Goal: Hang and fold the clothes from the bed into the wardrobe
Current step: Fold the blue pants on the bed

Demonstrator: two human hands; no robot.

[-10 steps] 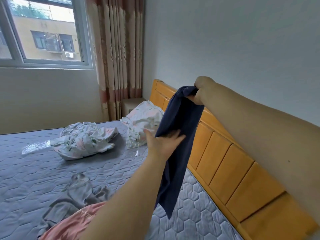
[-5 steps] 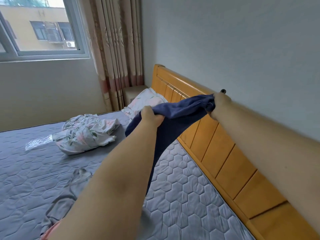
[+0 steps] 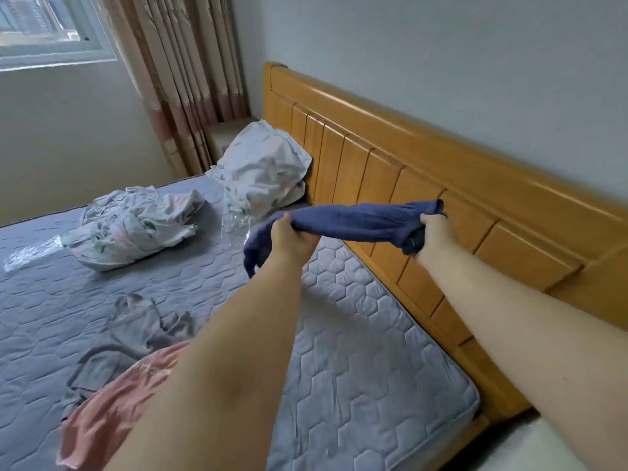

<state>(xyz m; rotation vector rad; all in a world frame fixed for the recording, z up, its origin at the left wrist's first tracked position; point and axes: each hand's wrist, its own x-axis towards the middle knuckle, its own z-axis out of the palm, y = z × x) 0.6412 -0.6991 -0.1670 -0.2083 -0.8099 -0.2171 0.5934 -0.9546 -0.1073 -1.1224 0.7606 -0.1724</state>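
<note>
A navy blue garment (image 3: 360,220) is stretched level between my two hands above the grey quilted mattress (image 3: 356,351). My left hand (image 3: 292,241) grips its left end, where a loose part hangs down. Its right end is bunched in my right hand (image 3: 436,232), close to the wooden headboard (image 3: 424,171). A grey garment (image 3: 136,334) lies crumpled on the mattress at lower left. A pink garment (image 3: 112,406) lies beside it, partly hidden by my left forearm. The wardrobe is not in view.
A floral pillow (image 3: 261,168) leans on the headboard at the far end. Crumpled floral bedding (image 3: 136,226) and clear plastic wrap (image 3: 30,253) lie on the mattress at left. Curtains (image 3: 176,79) and a window (image 3: 44,28) are behind.
My right hand has come down from high up to the level of my left. The navy garment went from hanging down to being stretched level, low over the mattress.
</note>
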